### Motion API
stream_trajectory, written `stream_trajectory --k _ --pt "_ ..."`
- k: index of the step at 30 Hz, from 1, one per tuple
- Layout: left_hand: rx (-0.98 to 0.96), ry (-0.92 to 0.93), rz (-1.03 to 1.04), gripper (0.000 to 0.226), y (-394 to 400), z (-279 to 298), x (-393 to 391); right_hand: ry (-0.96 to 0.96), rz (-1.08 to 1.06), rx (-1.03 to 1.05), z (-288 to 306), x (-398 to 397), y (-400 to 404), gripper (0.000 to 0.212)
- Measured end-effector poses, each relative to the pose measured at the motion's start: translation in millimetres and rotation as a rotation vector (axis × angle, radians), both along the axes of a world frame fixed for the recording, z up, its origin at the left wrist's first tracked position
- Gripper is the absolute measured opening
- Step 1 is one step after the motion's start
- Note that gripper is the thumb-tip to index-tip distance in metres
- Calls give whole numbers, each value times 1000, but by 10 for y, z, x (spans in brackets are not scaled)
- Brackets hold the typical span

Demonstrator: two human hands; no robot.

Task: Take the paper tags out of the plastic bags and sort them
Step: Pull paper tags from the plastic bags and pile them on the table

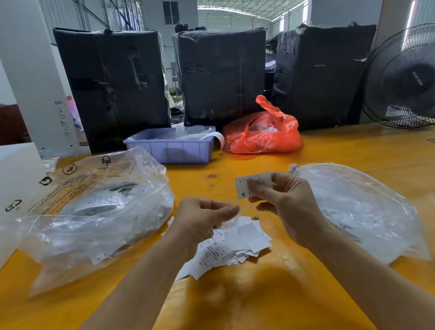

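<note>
Holding a single paper tag (250,184) raised above the yellow worktop (261,313), the right hand (287,205) pinches it along its right portion, thumb and forefinger closed on the paper with the printed face toward the camera and an "M" showing at the lower left corner. Its long axis runs roughly left to right, tilted slightly, the free end pointing toward the left hand (205,220). That hand hovers just beside it, above the loose pile of tags (234,244), its fingers curled together around what looks like a small scrap of thin plastic or paper, though the blur makes this hard to confirm. Such a tag is likely almost weightless and thin, stiff enough to keep flat when held by one edge but easy to crease, so a light pinch near an end or a long edge should do; a draught from the fan (418,78) might scatter the pile. A clear bag of unopened packets (96,211) lies to the left and flattened clear bags (358,208) to the right.
</note>
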State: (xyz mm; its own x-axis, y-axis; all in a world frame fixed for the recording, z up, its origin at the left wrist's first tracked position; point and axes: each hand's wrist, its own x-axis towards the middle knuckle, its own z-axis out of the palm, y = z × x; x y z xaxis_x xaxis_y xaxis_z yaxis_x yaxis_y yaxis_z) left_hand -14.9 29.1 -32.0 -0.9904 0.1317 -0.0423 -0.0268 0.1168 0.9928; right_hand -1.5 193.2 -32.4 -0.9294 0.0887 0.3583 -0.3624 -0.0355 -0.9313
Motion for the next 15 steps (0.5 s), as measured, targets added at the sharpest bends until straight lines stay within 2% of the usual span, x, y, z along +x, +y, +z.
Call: stream_trajectory --k 12,15 --pt "64 -81 -38 12 -34 -8 -38 89 -55 217 -62 -12 -24 13" --pt "66 -110 -43 10 -32 -8 -45 101 -72 184 -58 -12 -25 16"
